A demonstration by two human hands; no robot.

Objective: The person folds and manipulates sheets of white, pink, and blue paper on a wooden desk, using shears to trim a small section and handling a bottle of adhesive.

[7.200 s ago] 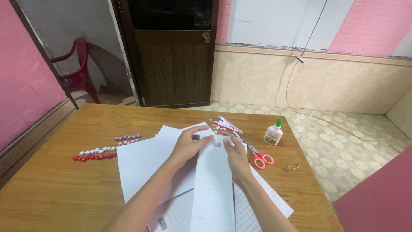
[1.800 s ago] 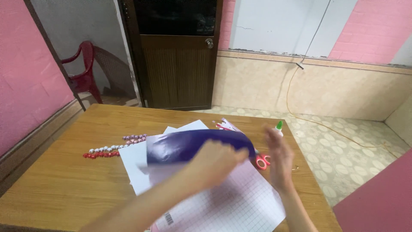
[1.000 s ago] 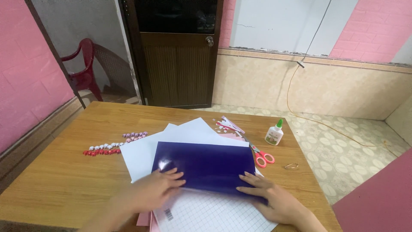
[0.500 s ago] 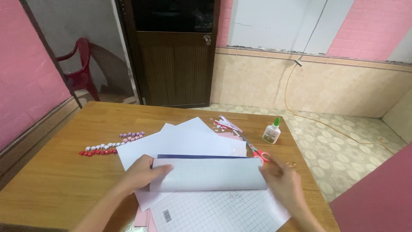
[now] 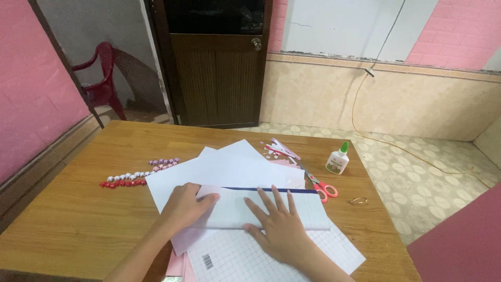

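the blue sheet is now folded over, white side up. our left hand (image 5: pixel 183 206) and right hand (image 5: pixel 279 230) press flat, open, on the folded paper (image 5: pixel 235 209); it lies long from left to right.

Single head-worn camera sat above near edge of wooden table (image 5: pixel 62 230), looked forward and down. Both hands, left hand (image 5: pixel 183 206) and right hand (image 5: pixel 279 230), lay close at bottom of frame. View reached across tabletop to dark door (image 5: pixel 219 62) and pink walls (image 5: pixel 31 94) beyond. No second view shared scene.
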